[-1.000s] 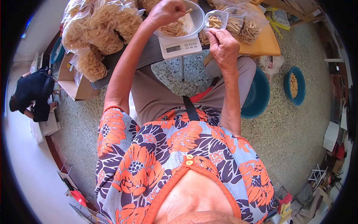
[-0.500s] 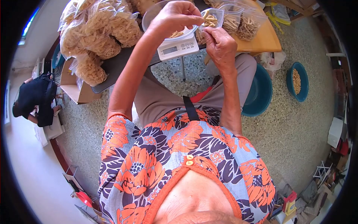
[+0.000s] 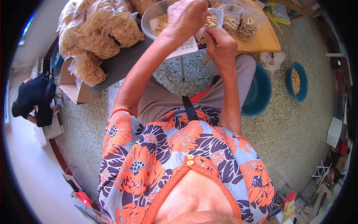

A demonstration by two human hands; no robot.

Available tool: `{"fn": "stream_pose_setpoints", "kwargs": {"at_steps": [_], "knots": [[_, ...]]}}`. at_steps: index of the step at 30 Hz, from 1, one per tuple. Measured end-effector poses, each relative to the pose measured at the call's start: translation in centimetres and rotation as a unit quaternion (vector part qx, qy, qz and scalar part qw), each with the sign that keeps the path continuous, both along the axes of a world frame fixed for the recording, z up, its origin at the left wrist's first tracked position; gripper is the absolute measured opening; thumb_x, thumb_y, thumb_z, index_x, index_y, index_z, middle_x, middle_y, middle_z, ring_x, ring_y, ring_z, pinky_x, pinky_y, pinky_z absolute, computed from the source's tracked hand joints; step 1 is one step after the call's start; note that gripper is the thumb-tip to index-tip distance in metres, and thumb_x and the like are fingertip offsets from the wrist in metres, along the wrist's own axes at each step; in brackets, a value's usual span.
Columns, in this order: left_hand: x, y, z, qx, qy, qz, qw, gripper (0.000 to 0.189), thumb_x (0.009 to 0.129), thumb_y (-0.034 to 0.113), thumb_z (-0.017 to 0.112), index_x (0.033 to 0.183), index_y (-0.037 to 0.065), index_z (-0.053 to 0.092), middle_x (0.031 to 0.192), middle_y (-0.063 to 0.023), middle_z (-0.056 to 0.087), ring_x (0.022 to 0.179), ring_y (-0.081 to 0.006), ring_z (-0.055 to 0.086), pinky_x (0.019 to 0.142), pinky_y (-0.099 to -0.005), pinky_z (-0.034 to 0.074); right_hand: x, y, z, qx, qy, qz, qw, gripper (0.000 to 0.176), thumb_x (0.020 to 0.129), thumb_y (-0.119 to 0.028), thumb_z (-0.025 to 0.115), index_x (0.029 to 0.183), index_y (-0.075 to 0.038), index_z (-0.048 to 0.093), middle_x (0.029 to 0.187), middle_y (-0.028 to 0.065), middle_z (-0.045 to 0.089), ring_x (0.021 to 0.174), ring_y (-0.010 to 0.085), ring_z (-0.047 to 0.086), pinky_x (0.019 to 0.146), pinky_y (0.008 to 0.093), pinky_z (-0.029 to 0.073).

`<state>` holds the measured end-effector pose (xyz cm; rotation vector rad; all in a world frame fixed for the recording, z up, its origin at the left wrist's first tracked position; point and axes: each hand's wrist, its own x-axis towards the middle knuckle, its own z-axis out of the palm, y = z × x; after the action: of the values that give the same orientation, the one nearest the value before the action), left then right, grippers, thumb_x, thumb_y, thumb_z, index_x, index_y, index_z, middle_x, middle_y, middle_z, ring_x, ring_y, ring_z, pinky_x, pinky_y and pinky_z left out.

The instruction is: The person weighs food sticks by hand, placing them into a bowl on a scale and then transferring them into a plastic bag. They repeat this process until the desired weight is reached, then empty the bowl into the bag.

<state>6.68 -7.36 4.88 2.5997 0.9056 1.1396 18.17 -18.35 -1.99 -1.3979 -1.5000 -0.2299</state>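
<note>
My left hand (image 3: 186,19) is closed above the far left edge of a small clear bag (image 3: 215,22); what its fingers hold is hidden. My right hand (image 3: 222,44) pinches the near edge of that bag, which has short tan sticks in it. Under my left hand and forearm lies a clear plastic bowl (image 3: 146,23) with more tan sticks and a white piece at its left side. The bowl rests on a white scale (image 3: 188,45), its display covered by my left forearm. Two filled bags, one of paler sticks (image 3: 230,23) and one of browner sticks (image 3: 248,28), stand right of my hands.
Large bags of tan curled strips (image 3: 100,28) pile up on the dark table (image 3: 123,59) at left. A yellow table (image 3: 266,43) is at right. Teal basins (image 3: 261,91) (image 3: 302,94) and a cardboard box (image 3: 80,93) are on the floor. A person in black (image 3: 35,97) bends at far left.
My left hand has moved up and slightly right and turned, its fingers now closed. Its forearm now covers the scale's display, and more of the bowl's contents shows. My right hand has barely moved.
</note>
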Motion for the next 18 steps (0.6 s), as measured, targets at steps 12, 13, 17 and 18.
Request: {"fn": "stream_pose_setpoints", "kwargs": {"at_steps": [12, 13, 17, 18], "knots": [[-6.2, 9.4, -4.8, -0.03, 0.171, 0.062, 0.983, 0.01, 0.076, 0.019, 0.073, 0.076, 0.009, 0.074, 0.08, -0.0139, 0.072, 0.082, -0.0355, 0.071, 0.073, -0.047, 0.056, -0.1, 0.1, -0.1, -0.009, 0.004, 0.004, 1.0, 0.012, 0.088, -0.01, 0.077, 0.099, -0.005, 0.078, 0.093, 0.0129, 0.076, 0.084, 0.0314, 0.074, 0.075, 0.038, 0.06], [-6.1, 10.0, -5.8, -0.031, 0.169, 0.063, 0.983, 0.01, 0.076, 0.019, 0.073, 0.076, 0.009, 0.074, 0.08, -0.0139, 0.072, 0.082, -0.0355, 0.071, 0.073, -0.047, 0.056, -0.1, 0.1, 0.0, -0.013, 0.002, 0.0, 1.0, 0.012, 0.088, -0.01, 0.077, 0.099, -0.005, 0.078, 0.093, 0.0129, 0.076, 0.084, 0.0313, 0.074, 0.075, 0.038, 0.06], [-5.5, 10.6, -6.7, -0.007, 0.272, 0.014, 0.962, 0.012, 0.076, 0.018, 0.076, 0.073, 0.007, 0.073, 0.078, -0.0137, 0.073, 0.079, -0.0319, 0.073, 0.066, -0.0446, 0.057, -0.1, 0.1, 0.0, -0.018, 0.004, 0.001, 1.0, 0.011, 0.088, -0.01, 0.077, 0.098, -0.005, 0.078, 0.093, 0.0129, 0.076, 0.084, 0.0312, 0.074, 0.075, 0.038, 0.06], [-5.1, 11.0, -7.1, 0.028, 0.273, 0.043, 0.961, 0.013, 0.075, 0.019, 0.078, 0.074, 0.006, 0.074, 0.077, -0.0151, 0.073, 0.079, -0.0329, 0.074, 0.066, -0.0448, 0.058, -0.1, 0.2, 0.0, -0.016, 0.001, 0.0, 1.0, 0.011, 0.088, -0.01, 0.077, 0.098, -0.005, 0.078, 0.093, 0.0129, 0.076, 0.083, 0.0311, 0.074, 0.075, 0.0379, 0.06]]}}
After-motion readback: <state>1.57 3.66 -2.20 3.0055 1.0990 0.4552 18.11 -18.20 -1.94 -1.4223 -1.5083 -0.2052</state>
